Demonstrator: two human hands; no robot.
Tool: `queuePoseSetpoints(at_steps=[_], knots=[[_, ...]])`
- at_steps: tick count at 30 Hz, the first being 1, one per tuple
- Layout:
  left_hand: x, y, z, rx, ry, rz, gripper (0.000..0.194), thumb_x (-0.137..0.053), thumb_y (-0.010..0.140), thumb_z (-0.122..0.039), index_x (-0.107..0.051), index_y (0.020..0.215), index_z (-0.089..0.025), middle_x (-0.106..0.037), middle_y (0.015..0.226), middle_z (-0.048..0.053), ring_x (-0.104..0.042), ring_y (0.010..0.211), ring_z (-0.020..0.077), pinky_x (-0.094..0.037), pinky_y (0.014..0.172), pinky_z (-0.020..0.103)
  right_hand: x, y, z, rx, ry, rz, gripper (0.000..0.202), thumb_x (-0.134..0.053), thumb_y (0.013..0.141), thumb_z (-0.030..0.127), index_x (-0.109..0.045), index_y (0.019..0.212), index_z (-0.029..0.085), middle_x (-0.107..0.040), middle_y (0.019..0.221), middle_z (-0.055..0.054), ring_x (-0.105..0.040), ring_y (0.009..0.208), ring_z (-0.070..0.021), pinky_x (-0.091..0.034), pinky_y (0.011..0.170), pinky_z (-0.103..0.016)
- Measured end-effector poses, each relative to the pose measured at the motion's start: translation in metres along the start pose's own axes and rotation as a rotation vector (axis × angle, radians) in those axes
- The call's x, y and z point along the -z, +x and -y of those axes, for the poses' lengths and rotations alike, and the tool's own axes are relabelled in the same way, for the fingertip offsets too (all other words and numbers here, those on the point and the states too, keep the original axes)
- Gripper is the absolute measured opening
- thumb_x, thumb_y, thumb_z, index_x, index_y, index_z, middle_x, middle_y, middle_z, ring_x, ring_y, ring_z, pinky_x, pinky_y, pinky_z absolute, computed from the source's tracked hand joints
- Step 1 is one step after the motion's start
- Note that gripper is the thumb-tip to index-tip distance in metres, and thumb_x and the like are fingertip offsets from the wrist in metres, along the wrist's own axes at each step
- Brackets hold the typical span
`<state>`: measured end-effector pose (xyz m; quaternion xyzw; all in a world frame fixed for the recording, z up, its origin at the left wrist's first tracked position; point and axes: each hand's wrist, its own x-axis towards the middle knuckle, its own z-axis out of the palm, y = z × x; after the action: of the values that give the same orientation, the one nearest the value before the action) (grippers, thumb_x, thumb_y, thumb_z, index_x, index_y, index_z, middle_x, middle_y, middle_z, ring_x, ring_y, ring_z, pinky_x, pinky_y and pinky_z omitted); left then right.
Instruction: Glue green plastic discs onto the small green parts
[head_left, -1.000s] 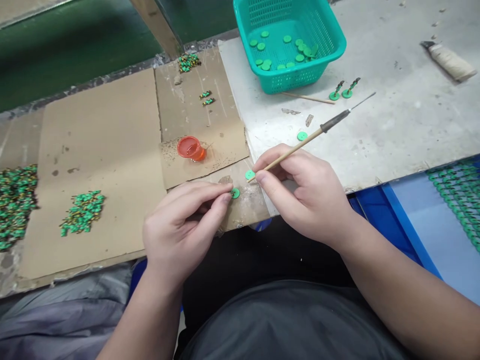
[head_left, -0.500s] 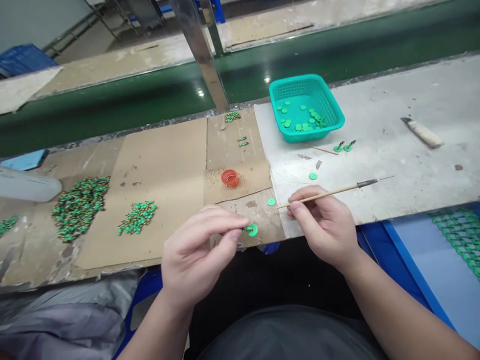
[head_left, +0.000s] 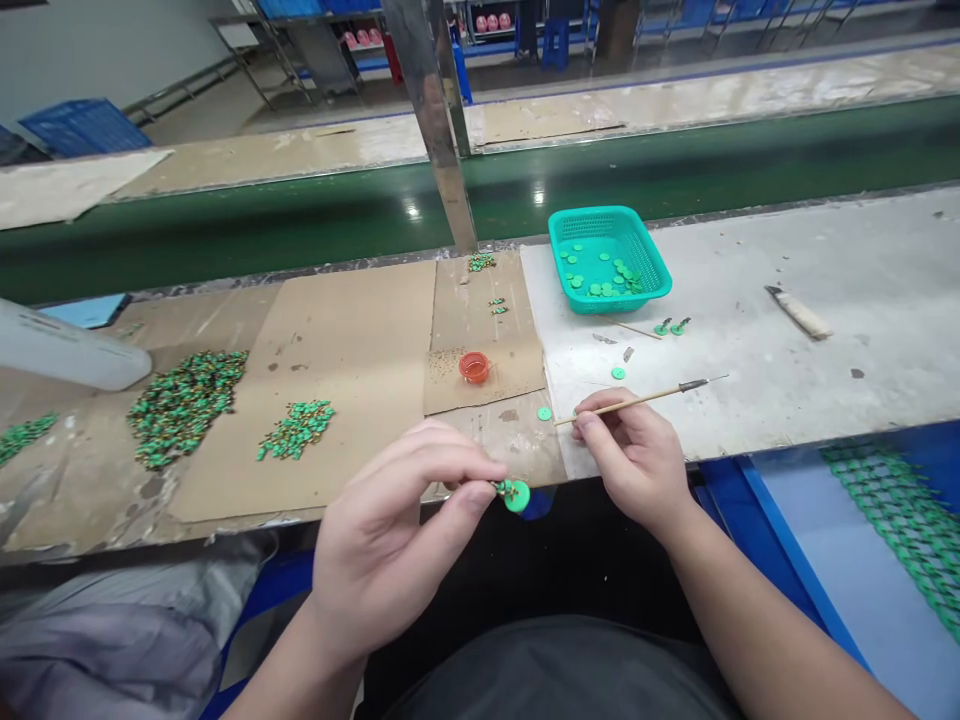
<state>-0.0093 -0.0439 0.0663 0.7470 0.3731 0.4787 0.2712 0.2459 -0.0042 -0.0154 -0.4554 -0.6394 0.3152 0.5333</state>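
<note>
Between thumb and fingertips, my left hand [head_left: 401, 520] pinches a small green-and-gold figure with a round green disc [head_left: 517, 496] at its end, held just over the table's front edge. My right hand [head_left: 634, 455] grips a thin wooden stick [head_left: 637, 400] with a dark collar and a fine needle-like tip, which points to the right. A loose green disc [head_left: 544, 414] lies on the table between the hands, and another green disc [head_left: 618, 373] lies beyond the right hand. An orange-red cup [head_left: 473, 367] stands on cardboard ahead of the left hand.
A turquoise basket [head_left: 660, 290] holds several green discs. Two figures on discs [head_left: 671, 327] stand before it. Piles of small green-and-gold pieces [head_left: 187, 410] lie at left near a white container [head_left: 67, 345]. A wrapped blade tool [head_left: 799, 312] rests at right, above a blue crate [head_left: 795, 560].
My left hand has brought the figure with its disc slightly nearer to me, and the disc is turned more toward the camera. The view has tilted up. The right hand keeps hold of the stick.
</note>
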Motion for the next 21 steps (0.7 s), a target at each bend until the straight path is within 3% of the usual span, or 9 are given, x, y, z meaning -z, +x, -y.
queuePoseSetpoints(at_steps=[21], knots=[[-0.0025, -0.0061, -0.0008, 0.099, -0.099, -0.037, 0.019, -0.07, 0.114, -0.014, -0.08, 0.116, -0.03, -0.073, 0.096, -0.001, -0.069, 0.092, 0.0132, -0.06, 0.081, 0.025, 0.0001, 0.0006, 0.0021, 0.02, 0.008, 0.001, 0.009, -0.07, 0.112, 0.023, -0.076, 0.106, 0.026, -0.081, 0.097, -0.002, -0.081, 0.079, -0.0195, -0.066, 0.073, -0.033]])
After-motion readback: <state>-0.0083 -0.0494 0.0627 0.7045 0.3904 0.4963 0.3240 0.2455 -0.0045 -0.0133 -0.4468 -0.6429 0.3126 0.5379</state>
